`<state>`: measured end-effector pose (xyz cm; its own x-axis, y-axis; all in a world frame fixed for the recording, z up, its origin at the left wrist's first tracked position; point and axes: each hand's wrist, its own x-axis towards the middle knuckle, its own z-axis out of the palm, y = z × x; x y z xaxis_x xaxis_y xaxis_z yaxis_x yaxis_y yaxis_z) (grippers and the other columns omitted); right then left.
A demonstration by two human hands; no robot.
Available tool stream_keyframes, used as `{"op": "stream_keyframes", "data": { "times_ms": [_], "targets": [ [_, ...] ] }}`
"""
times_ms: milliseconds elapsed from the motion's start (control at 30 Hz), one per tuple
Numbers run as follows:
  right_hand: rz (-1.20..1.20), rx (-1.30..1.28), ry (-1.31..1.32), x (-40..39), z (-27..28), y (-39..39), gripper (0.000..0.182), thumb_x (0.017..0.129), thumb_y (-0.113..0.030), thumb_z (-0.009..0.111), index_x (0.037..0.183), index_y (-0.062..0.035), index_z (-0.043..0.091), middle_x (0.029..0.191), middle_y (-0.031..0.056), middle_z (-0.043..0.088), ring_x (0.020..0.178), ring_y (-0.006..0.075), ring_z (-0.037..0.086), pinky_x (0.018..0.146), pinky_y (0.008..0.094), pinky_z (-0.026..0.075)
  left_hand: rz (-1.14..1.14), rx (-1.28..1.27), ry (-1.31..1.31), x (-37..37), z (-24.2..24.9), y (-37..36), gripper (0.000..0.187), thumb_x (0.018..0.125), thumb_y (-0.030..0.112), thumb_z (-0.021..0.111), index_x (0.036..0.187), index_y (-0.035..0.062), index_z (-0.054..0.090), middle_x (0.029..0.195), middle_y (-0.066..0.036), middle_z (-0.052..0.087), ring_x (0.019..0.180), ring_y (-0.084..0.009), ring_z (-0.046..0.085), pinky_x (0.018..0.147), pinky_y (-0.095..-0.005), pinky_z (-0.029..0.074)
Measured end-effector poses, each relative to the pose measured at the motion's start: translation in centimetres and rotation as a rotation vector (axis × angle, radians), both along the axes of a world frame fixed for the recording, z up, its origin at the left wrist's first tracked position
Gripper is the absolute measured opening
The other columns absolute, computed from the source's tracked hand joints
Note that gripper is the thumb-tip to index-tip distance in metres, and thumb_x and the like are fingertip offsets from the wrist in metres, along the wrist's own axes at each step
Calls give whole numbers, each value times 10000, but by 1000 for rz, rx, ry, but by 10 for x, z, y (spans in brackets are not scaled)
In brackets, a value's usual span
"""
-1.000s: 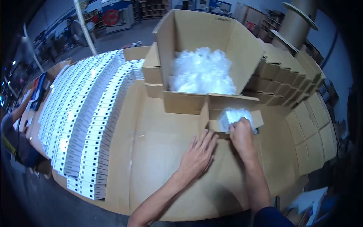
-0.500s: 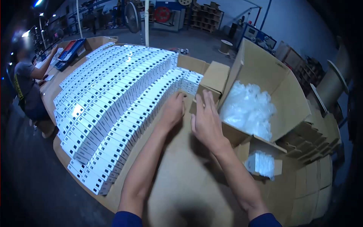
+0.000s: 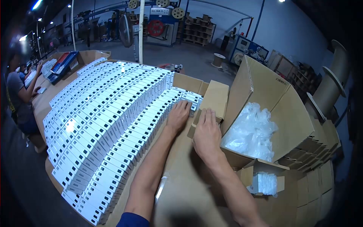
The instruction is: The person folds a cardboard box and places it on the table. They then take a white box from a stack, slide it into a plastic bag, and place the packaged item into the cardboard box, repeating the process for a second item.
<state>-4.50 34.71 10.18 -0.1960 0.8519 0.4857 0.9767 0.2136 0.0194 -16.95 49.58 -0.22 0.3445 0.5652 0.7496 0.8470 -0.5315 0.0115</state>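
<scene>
My left hand [image 3: 179, 116] reaches to the far end of the lower row of small white boxes [image 3: 130, 136]. Its fingers are bent together against the end boxes, and what lies under the fingertips is hidden. Beside it, my right hand [image 3: 207, 136] rests on the near end of a closed brown cardboard box [image 3: 214, 96], fingers straight and the palm downward. That box stands between the white boxes and a big open carton [image 3: 281, 109]. Dark squares and printing mark the white boxes, which are stacked in long stepped rows.
Clear plastic bags [image 3: 251, 130] fill part of the big carton. A smaller open box [image 3: 247, 176] in front holds more plastic pieces [image 3: 266, 183]. Folded cardboard [image 3: 314, 181] lies at right. At far left a co-worker [image 3: 22, 90] sits near a blue tray [image 3: 62, 68].
The view has tilted up, so the table things sit lower in the picture. My left hand has moved forward against the end white boxes; my right hand stays at the cardboard box.
</scene>
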Motion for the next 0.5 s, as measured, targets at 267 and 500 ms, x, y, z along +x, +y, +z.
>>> {"op": "stream_keyframes", "data": {
  "times_ms": [267, 500],
  "targets": [
    [4, -83, 35, 2, 10, -4, 669, 868, -60, 608, 1466, 141, 386, 1533, 324, 399, 1448, 441, 397, 1078, 508, 468, 11, 47, -277, -17, 15, -41, 213, 837, 38, 601, 1048, 21, 624, 1161, -151, 598, 1114, -316, 589, 923, -415, 488],
    [207, 21, 333, -1, 24, -38, 736, 917, -69, 553, 1569, 67, 240, 1560, 405, 266, 1466, 544, 294, 1187, 570, 322, -27, 47, -614, -44, 83, -155, 305, 792, -103, 697, 1063, -3, 599, 1106, -184, 594, 1022, -372, 625, 884, -445, 529]
  ]
}}
